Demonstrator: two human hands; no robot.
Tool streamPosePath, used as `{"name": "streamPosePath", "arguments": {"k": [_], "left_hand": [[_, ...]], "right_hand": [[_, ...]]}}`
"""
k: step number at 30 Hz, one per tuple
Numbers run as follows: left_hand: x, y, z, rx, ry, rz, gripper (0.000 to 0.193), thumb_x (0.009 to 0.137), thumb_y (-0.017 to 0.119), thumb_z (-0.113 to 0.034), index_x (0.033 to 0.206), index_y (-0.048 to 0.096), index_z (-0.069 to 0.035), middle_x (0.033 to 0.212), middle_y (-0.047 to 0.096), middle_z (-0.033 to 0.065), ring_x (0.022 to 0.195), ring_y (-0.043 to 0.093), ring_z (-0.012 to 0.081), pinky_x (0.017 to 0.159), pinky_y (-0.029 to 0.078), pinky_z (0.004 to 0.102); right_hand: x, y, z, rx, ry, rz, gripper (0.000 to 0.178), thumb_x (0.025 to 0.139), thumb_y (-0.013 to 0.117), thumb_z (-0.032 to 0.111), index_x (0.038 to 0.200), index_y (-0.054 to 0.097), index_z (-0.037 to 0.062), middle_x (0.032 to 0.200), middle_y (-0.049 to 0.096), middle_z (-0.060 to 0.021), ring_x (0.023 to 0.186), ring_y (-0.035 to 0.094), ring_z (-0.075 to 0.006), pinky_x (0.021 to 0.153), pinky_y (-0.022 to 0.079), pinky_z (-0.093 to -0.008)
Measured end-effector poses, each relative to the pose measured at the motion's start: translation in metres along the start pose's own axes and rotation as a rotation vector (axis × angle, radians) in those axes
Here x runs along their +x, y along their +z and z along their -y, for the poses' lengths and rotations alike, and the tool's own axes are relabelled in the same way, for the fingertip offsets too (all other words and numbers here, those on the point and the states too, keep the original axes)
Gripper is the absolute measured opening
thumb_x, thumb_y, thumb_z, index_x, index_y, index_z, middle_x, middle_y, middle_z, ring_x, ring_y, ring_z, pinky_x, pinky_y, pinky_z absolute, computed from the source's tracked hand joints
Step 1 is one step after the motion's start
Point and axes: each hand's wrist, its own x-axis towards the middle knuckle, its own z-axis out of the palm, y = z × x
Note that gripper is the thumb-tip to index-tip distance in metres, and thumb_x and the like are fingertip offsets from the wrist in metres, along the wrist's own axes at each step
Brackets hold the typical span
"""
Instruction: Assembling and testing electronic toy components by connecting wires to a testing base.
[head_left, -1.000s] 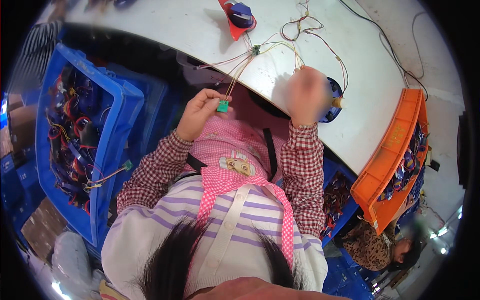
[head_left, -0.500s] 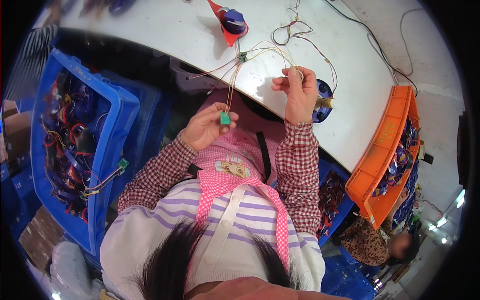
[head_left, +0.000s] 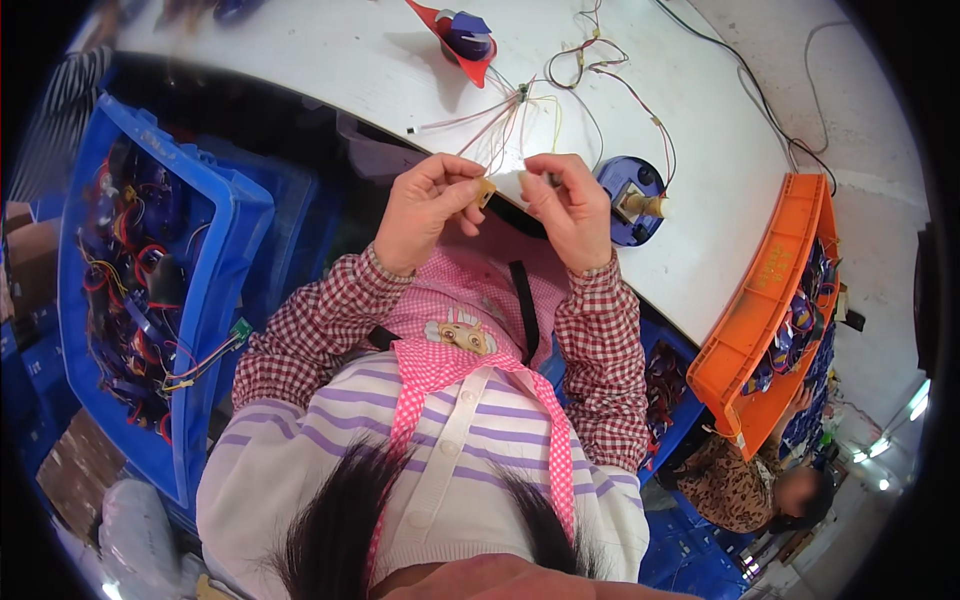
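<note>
My left hand (head_left: 428,208) pinches a small square circuit board (head_left: 485,193) at the table's front edge, its yellowish side showing. Thin wires run from near it to a little wire junction board (head_left: 522,92) on the table. Close by on the right is my right hand (head_left: 572,208), thumb and fingers closed together; what they hold is too small to make out. Beyond that hand lies a round blue housing (head_left: 622,232) with a tan part on it. A red and blue plastic piece (head_left: 466,40) stands farther back.
On the left, a blue crate (head_left: 238,225) holds several wired parts, with a green board hanging at its rim. An orange crate (head_left: 745,300) of parts stands at the right. Cables (head_left: 740,75) cross the white table (head_left: 700,230). Another person (head_left: 735,490) is at the lower right.
My right hand has come left and down, close to my left hand. My left hand has risen, and its board shows yellowish instead of green. The wire junction board has shifted right and farther away.
</note>
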Motion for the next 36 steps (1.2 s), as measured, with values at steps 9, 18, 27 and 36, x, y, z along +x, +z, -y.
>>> {"name": "streamPosePath", "arguments": {"k": [9,18,27,36], "left_hand": [[0.009,0.020,0.008,0.142,0.113,-0.015,0.017,0.088,0.057,-0.002,0.103,0.055,0.005,0.079,0.060,0.0103,0.062,0.058,0.0109,0.054,0.050,0.0187],[0.013,0.020,0.011,0.416,0.202,-0.010,0.021,0.086,0.058,-0.005,0.105,0.055,0.003,0.078,0.060,0.0094,0.059,0.057,0.0110,0.054,0.049,0.0216],[0.090,0.028,0.001,1.379,0.881,-0.166,0.021,0.084,0.058,-0.015,0.103,0.059,-0.006,0.088,0.059,0.0093,0.063,0.059,0.0288,0.054,0.049,0.0365],[0.129,0.026,0.012,1.764,0.762,-0.351,0.022,0.086,0.059,-0.022,0.101,0.060,-0.006,0.088,0.053,0.0058,0.062,0.058,0.0237,0.054,0.049,0.0333]], "right_hand": [[-0.005,0.006,-0.004,-0.130,-0.118,0.024,0.014,0.078,0.068,0.005,0.092,0.065,0.0025,0.084,0.056,-0.0065,0.063,0.051,-0.0124,0.054,0.042,-0.0209],[-0.010,0.008,-0.022,-0.096,-0.104,-0.033,0.013,0.080,0.067,0.004,0.092,0.066,0.0016,0.084,0.056,-0.0063,0.062,0.051,-0.0120,0.054,0.041,-0.0206],[-0.026,0.001,-0.032,0.210,0.077,-0.049,0.009,0.086,0.060,0.003,0.092,0.063,-0.0026,0.088,0.055,-0.0054,0.062,0.051,-0.0103,0.055,0.042,-0.0181],[-0.025,0.003,-0.041,0.090,-0.095,-0.047,0.009,0.085,0.062,0.003,0.092,0.064,-0.0016,0.086,0.055,-0.0049,0.062,0.049,-0.0101,0.057,0.040,-0.0187]]}}
